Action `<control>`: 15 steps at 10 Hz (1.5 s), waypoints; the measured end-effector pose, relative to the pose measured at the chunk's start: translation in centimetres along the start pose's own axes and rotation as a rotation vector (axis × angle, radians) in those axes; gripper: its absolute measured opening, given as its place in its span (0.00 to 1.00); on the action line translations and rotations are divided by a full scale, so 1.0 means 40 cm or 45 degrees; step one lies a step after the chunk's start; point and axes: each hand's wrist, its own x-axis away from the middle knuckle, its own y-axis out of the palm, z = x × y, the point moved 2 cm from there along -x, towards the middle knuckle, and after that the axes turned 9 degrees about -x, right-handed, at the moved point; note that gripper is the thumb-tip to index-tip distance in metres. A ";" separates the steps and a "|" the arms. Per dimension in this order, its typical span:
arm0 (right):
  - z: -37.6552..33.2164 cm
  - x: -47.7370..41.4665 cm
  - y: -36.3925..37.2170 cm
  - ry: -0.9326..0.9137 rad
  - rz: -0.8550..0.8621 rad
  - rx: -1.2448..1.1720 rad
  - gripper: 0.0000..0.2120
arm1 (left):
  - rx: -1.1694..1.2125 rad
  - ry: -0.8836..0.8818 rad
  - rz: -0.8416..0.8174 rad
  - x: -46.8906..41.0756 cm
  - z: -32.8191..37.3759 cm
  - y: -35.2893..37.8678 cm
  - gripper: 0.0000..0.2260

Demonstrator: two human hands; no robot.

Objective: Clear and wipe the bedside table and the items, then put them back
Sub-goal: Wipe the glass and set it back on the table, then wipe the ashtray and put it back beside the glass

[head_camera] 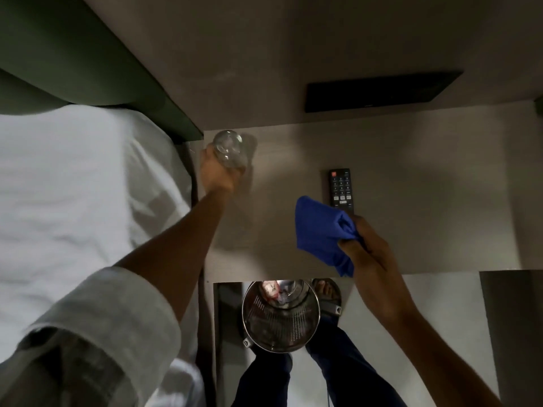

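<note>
On my far left I see the bed [73, 177], its edge running along the table [411, 177]. Next comes the left hand [219, 174], at the table's far left corner, fingers wrapped round a clear glass [227, 148]. The glass is blurred, so I cannot tell whether its base is touching the top or just off it; it looks tilted toward the camera. The middle of the top is bare. Further right, the right hand [370, 254] hangs over the near edge with its fingers bunched tight on a blue cloth [320, 233], most of which hangs loose to the left of the fist. Just beyond the cloth lies 1 remote [340, 189], flat, lengthwise toward the wall; its near end is hidden by cloth and hand. Below the near edge stands a metal bin [280, 315] on the floor.

I judge this is either clearing or returning; the frame alone will not say. Next, I think, the glass needs a steady, upright carry, and the remote still wants dealing with by the cloth hand.
</note>
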 end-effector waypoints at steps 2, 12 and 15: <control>0.025 0.010 -0.043 -0.041 0.039 -0.060 0.15 | 0.177 0.011 -0.015 -0.064 -0.009 0.044 0.35; -0.042 0.321 0.567 -0.100 -0.470 0.224 0.08 | -0.131 -0.750 0.215 0.574 -0.898 -0.775 0.39; 0.017 0.395 0.703 -0.411 -0.461 0.615 0.09 | 0.765 -0.855 0.276 0.653 -0.784 -0.732 0.09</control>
